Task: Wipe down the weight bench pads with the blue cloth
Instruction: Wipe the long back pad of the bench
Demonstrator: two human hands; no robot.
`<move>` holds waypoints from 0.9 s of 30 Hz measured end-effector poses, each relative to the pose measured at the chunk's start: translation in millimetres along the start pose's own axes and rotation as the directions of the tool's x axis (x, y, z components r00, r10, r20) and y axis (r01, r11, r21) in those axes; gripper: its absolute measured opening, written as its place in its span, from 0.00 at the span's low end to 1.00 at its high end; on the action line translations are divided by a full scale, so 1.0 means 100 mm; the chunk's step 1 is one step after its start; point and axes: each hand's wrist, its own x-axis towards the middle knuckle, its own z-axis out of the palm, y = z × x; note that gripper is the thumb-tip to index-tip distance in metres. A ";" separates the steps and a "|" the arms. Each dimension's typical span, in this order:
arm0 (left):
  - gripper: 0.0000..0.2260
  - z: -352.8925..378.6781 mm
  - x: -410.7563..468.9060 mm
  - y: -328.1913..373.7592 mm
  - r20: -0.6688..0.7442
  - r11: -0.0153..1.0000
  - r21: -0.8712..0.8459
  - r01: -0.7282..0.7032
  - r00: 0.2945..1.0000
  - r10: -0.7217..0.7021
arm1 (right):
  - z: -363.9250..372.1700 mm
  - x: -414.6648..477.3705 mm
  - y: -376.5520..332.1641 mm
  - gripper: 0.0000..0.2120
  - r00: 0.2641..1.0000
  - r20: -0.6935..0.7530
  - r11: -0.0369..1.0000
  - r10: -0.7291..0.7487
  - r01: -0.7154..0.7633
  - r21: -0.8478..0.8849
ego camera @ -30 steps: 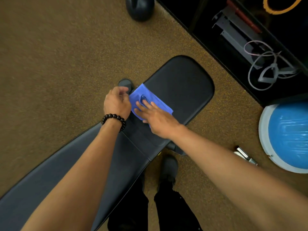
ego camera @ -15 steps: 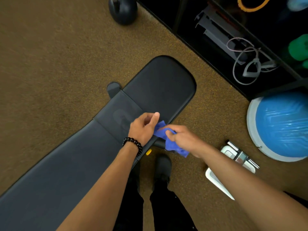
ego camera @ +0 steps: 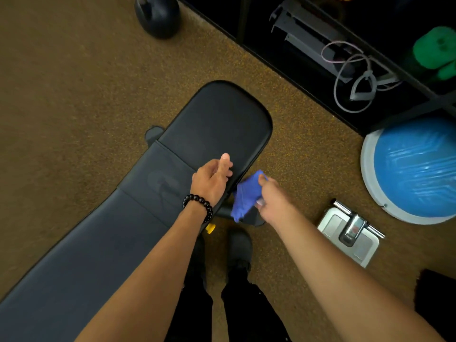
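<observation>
The black weight bench runs from lower left to upper middle, with a rounded seat pad (ego camera: 217, 124) at the far end and a long back pad (ego camera: 81, 255) nearer me. My right hand (ego camera: 274, 201) grips the bunched blue cloth (ego camera: 245, 196), which hangs just off the seat pad's near right edge, above the bench frame. My left hand (ego camera: 212, 181), with a black bead bracelet at the wrist, hovers over that same edge. Its thumb points up, its fingers are loosely curled and it holds nothing.
A black kettlebell (ego camera: 158, 14) stands on the brown floor at the top. A dark rack (ego camera: 345, 53) with resistance bands and green weights lines the upper right. Beside the bench on the right are a blue balance dome (ego camera: 414, 166) and a grey scale (ego camera: 350, 233). My feet (ego camera: 238, 248) are below the bench edge.
The cloth left the seat pad's far left side, where my right hand pressed it flat. It is now bunched in my right hand off the near right edge. My left hand followed rightward.
</observation>
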 end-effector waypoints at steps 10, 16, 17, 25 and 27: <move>0.23 0.05 0.26 0.09 -0.065 0.992 -0.129 -0.002 0.998 -0.007 | 0.58 0.62 -1.44 0.07 0.853 -0.225 0.869 -0.471 0.403 -0.287; 0.24 -0.25 0.48 0.16 -0.154 0.971 -0.237 -0.016 0.988 -0.022 | 1.41 0.34 -1.92 0.05 0.719 0.283 0.415 -0.635 0.626 -0.660; 0.24 -0.32 0.50 0.16 -0.176 0.967 -0.253 -0.016 0.984 -0.030 | 1.59 0.31 -1.93 0.05 0.696 0.365 0.320 -0.619 0.648 -0.691; 0.24 -0.99 0.48 0.00 -0.385 0.920 -0.391 -0.032 0.914 -0.131 | 2.67 -0.22 -1.12 0.08 0.627 0.773 -0.473 -0.095 0.655 -0.589; 0.22 -1.17 0.41 -0.09 -0.474 0.910 -0.409 -0.067 0.868 -0.149 | 2.79 -0.34 -0.90 0.10 0.620 0.783 -0.518 -0.048 0.655 -0.550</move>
